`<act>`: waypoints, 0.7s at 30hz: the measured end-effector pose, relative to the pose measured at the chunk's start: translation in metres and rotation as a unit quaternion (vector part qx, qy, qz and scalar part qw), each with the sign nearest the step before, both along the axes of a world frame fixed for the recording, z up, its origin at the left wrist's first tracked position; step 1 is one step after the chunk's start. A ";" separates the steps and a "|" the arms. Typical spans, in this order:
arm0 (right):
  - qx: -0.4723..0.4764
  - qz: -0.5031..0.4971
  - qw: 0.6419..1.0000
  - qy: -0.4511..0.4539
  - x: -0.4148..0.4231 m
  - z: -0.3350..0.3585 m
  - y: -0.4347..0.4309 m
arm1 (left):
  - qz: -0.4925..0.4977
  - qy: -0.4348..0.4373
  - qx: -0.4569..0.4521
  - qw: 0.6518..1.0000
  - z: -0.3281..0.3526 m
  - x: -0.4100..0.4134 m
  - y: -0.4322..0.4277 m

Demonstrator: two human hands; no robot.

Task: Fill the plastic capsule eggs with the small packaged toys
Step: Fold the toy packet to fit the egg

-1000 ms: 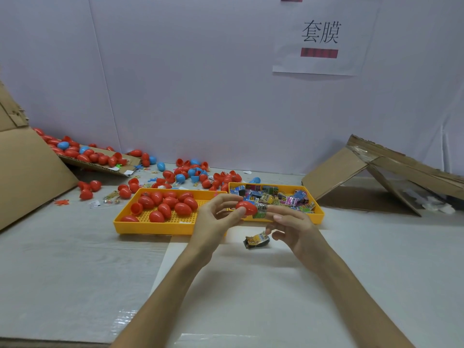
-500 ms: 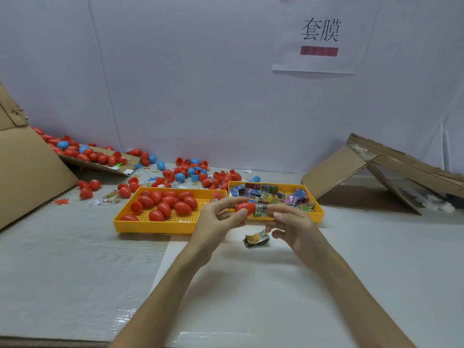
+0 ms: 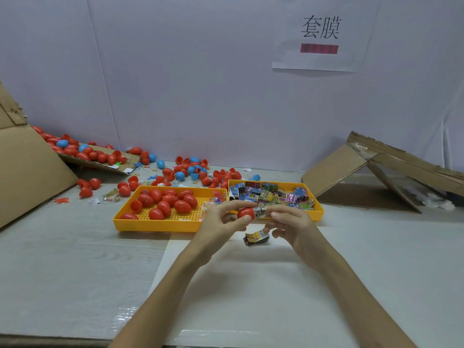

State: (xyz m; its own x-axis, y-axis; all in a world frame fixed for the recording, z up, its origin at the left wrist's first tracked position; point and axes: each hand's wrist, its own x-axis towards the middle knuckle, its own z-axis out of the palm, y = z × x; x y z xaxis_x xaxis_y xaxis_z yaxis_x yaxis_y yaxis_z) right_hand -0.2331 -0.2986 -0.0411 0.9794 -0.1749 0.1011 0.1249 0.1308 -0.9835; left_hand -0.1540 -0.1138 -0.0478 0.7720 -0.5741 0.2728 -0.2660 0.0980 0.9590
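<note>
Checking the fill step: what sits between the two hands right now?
In the head view, a red capsule egg with a packaged toy at its open end, held between left hand and right hand.

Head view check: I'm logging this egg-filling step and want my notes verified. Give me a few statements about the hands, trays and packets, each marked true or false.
1. The left hand holds a red egg half. True.
2. The right hand pushes a small packaged toy at the egg's open end. True.
3. The left yellow tray holds blue eggs. False: the eggs in it are red; the blue ones lie loose behind it.
4. The right yellow tray holds packaged toys. True.
5. A loose packet lies inside the left tray. False: it lies on the table, below the hands.
</note>
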 end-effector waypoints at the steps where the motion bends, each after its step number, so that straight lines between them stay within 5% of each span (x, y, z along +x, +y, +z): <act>1: 0.000 -0.004 1.000 0.001 0.000 0.000 0.000 | 0.000 -0.003 0.005 1.000 0.000 0.000 0.000; 14: -0.002 -0.109 0.993 -0.048 0.003 -0.004 -0.006 | -0.001 -0.005 0.006 1.000 -0.001 -0.001 -0.003; 21: -0.094 -0.083 0.989 -0.073 0.002 -0.005 -0.002 | -0.001 -0.018 0.023 1.000 -0.003 0.000 -0.004</act>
